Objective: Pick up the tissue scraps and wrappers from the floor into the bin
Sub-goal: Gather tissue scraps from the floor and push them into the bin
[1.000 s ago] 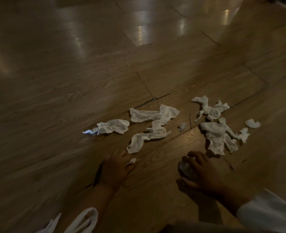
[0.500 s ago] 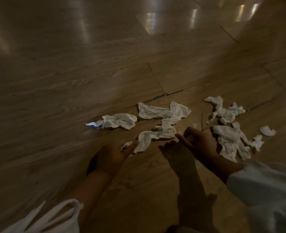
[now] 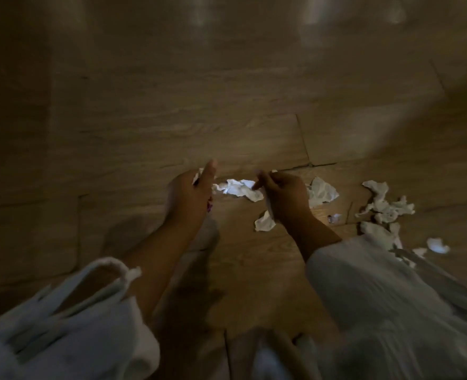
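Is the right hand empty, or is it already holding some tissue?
Holding tissue. The right hand is closed around a white tissue strip that hangs from its grip toward the floor.

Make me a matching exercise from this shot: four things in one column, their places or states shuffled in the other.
Things:
1. left hand
2. right hand
3. crumpled tissue
4. lone scrap

Places or states:
A. grips a long strip
B. on the floor, between the hands
C. on the floor, far right
D. thumb up, white bit beside it

Pairs: 1-D, 2-A, 3-B, 4-C
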Motion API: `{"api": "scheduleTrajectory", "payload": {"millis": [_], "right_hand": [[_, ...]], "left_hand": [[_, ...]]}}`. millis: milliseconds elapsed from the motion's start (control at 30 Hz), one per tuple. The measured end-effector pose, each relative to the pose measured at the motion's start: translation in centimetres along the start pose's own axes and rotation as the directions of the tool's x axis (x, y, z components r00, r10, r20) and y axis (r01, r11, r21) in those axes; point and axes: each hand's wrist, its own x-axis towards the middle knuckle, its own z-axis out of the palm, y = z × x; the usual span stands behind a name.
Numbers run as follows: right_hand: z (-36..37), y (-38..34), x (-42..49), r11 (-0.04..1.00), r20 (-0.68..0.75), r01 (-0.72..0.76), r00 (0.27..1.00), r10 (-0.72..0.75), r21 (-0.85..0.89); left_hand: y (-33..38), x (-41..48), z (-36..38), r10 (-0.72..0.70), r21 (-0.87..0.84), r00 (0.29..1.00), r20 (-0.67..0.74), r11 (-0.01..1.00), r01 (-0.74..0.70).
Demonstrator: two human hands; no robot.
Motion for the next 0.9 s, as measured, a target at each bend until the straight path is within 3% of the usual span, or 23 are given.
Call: {"api": "scheduleTrajectory", "payload": {"millis": [100,233,333,467,633,767,900], "right_hand": [[-1.9,-7.3,-4.2,0.999,0.081,-0.012,0.997,0.015,-0.035],[-3.8,-16.1,-10.8,0.986,0.261,0.008,0.965,0.036,-0.165],[-4.0,-21.3,-15.8,0.970,0.429,0.068,0.902,0.041,-0.235],[-3.5,-26.8,-23.1,0.967,0.590,0.161,0.807,-0.013,-0.199],[-1.8,-30.8,-31.9,0.951,0.761,0.278,0.644,-0.078,-0.138],[0.6,-31.1,-39.7,0.933,0.872,0.329,0.488,-0.038,-0.144],[3.7,-29.4,-48.8,0.896,0.914,0.401,0.406,0.012,-0.190]], "left_hand": [[4.8,-4.5,-5.4,-0.153,-0.080,0.988,-0.031,0.985,0.150],[12.0,-12.7,-13.3,-0.238,0.013,0.965,-0.106,0.970,0.241],[16.1,-18.2,-19.0,-0.319,-0.079,0.919,-0.233,0.948,0.309],[18.8,-25.9,-25.4,-0.344,-0.104,0.843,-0.413,0.937,0.332],[17.6,-35.9,-29.2,-0.540,-0.426,0.667,-0.513,0.835,0.348],[14.8,-45.5,-30.2,-0.606,-0.530,0.504,-0.616,0.792,0.303],[12.1,-56.0,-31.1,-0.693,-0.651,0.314,-0.649,0.719,0.242]]}}
